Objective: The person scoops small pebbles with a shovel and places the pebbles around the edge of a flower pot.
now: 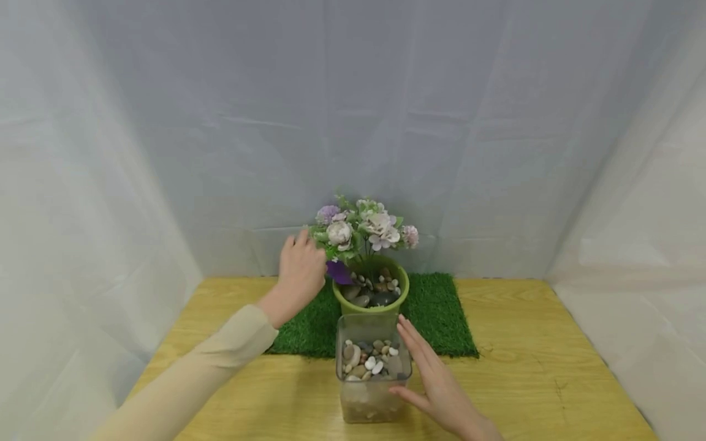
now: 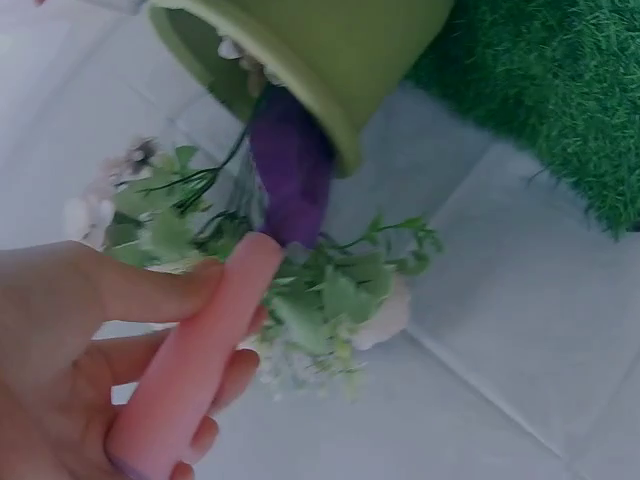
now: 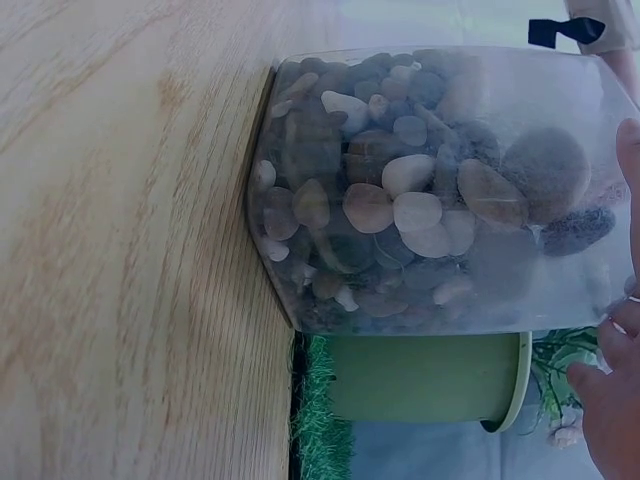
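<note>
My left hand (image 1: 300, 269) grips the pink handle of a small trowel (image 2: 200, 365). Its purple blade (image 1: 339, 272) is at the left rim of a green flowerpot (image 1: 405, 291), with the tip over the pot's mouth. In the pot are pebbles (image 1: 361, 301) and artificial flowers (image 1: 380, 225) in white and lilac. Nearer to me stands a clear square container (image 1: 361, 401) partly filled with pebbles (image 3: 390, 200). My right hand (image 1: 438, 386) rests with straight fingers against the container's right side. Whether the trowel bears any stones is hidden.
The pot stands on a mat of artificial grass (image 1: 441, 318), and the container is just in front of it. Beneath is a wooden table (image 1: 524, 367). Pale fabric (image 1: 353, 110) hangs behind and at both sides of the table.
</note>
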`<state>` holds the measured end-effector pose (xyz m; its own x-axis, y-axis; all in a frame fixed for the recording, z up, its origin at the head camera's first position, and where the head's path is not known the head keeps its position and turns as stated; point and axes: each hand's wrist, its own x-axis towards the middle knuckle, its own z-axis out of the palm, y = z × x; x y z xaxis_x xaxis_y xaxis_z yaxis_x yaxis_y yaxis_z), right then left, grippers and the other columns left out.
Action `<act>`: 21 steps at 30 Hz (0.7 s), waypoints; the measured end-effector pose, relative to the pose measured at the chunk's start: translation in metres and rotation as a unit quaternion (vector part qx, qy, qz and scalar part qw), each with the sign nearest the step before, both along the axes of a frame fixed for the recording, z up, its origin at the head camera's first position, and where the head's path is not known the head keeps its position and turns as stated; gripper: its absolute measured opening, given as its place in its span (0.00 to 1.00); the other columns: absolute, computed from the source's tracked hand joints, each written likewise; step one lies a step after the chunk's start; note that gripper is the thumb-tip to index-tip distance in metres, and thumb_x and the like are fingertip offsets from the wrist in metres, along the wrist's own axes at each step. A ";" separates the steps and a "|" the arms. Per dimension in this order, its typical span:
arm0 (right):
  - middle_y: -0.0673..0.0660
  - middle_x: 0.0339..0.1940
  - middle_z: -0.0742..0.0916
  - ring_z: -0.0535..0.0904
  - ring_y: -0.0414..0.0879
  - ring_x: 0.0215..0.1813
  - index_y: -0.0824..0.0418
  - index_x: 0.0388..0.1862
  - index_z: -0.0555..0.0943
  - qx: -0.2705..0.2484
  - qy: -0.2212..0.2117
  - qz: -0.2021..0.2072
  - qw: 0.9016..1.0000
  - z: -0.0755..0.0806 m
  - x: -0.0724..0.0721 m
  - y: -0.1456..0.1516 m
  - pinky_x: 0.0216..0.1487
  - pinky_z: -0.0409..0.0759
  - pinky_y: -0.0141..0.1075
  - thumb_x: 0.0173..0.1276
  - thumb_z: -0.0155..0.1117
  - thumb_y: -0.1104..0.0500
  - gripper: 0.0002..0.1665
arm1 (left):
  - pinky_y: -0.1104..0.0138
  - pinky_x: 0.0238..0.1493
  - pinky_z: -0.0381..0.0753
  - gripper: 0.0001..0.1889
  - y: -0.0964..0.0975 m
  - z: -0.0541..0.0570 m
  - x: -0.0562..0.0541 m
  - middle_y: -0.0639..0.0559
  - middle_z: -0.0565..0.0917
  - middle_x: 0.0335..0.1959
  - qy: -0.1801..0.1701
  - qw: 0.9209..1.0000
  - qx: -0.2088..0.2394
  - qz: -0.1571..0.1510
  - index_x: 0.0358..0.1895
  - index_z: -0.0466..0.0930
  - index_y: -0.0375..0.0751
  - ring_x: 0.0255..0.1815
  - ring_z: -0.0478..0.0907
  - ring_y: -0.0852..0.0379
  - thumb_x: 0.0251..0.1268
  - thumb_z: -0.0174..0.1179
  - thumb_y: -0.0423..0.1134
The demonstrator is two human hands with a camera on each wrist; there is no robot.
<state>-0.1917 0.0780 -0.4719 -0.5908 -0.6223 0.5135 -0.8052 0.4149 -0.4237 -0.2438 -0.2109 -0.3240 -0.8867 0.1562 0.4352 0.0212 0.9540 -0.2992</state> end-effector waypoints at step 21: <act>0.60 0.84 0.54 0.56 0.52 0.81 0.64 0.83 0.51 -0.002 0.006 -0.007 1.000 0.001 0.001 -0.003 0.68 0.68 0.54 0.64 0.73 0.44 0.60 | 0.60 0.37 0.66 0.06 -0.039 -0.001 0.087 0.52 0.82 0.31 0.011 0.975 0.202 -0.098 0.34 0.87 0.46 0.34 0.67 0.50 0.55 0.76 0.39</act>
